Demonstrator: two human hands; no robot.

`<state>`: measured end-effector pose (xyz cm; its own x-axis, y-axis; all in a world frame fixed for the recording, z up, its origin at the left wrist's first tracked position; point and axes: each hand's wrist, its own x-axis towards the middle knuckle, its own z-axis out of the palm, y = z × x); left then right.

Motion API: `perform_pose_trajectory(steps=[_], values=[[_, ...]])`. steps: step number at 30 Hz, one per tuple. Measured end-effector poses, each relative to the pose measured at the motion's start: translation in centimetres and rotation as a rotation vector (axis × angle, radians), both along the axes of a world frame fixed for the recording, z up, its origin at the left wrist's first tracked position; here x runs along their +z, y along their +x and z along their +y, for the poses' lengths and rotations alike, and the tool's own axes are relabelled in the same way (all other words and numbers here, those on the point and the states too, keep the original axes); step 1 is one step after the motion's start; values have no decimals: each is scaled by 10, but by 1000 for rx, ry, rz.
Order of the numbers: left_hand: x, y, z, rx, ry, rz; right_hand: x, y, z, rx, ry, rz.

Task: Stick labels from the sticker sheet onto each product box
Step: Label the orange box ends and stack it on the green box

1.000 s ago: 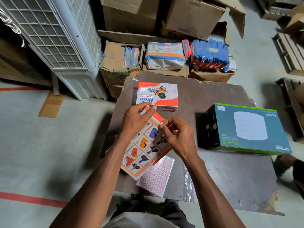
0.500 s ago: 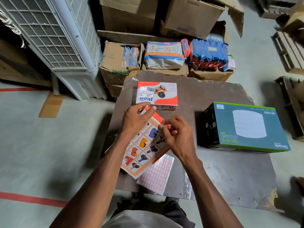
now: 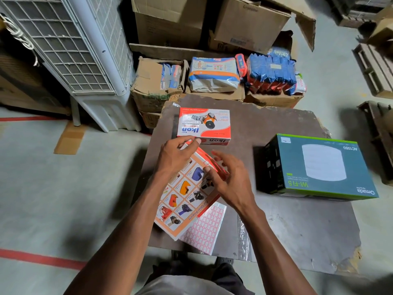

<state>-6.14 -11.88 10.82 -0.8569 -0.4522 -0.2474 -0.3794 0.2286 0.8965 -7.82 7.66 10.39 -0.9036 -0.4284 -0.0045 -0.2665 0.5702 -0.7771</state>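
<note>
Right hand point(image 3: 228, 179) has opened over the orange product box point(image 3: 187, 194).

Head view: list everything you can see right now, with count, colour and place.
Table: one, dark brown, centre.
Ikon box: one, orange and white, far side of table.
Held box: one, orange and white with product pictures, tilted at near left of table.
Sticker sheet: one, white with red grid, under the held box at table's near edge.
Wi-Fi box: one, teal and green, right of table.
Cardboard cartons: several, brown, beyond table.
Packaged goods: several, blue, orange, white, on cartons.
Air cooler: one, white, far left.
Hands: left hand grips the held box's top edge; right hand open at its right edge.
</note>
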Motion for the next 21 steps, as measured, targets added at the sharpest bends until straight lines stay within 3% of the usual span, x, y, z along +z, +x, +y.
perform_pose_trajectory(steps=[5, 12, 17, 21], values=[[6, -6, 2, -30, 16, -5, 6, -4, 0, 132, -16, -183], [16, -12, 5, -89, -54, 5, -1, -9, 13, 95, -98, -204], [-4, 9, -4, 82, -152, 43, -3, -17, 36, -20, -166, -259], [-36, 45, -3, 229, -41, -135, -6, -22, 52, -70, -251, -346]])
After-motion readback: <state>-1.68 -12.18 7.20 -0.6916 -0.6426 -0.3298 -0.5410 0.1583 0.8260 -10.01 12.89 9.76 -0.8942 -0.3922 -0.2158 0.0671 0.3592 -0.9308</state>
